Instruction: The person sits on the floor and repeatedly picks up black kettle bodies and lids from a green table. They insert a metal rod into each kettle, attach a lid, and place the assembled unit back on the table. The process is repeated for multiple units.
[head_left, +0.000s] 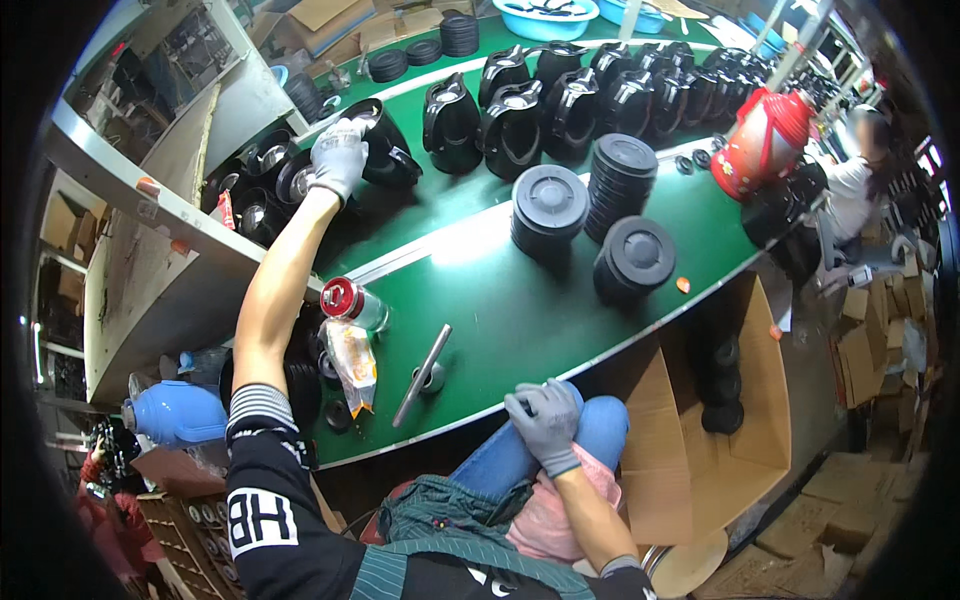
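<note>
My left hand (340, 160), in a grey work glove, reaches far out over the green bench and grips the rim of a black jug (392, 152). That jug leans to one side, its mouth toward my glove. Several more glossy black jugs (511, 128) stand upright to its right in rows. Left of my hand, other dark round vessels (258, 213) sit crowded together. On my jean-covered knee rests my right hand (547, 418), also gloved, its fingers loosely spread with nothing in them. Ahead of it are stacks of black round lids (549, 205).
A red-capped jar (355, 303), a torn packet (352, 365) and a metal rod (424, 372) lie near the left bench end. A red flask (760, 145) stands at right. An open carton (745, 400) is beside my knees. A co-worker (852, 185) sits farther right.
</note>
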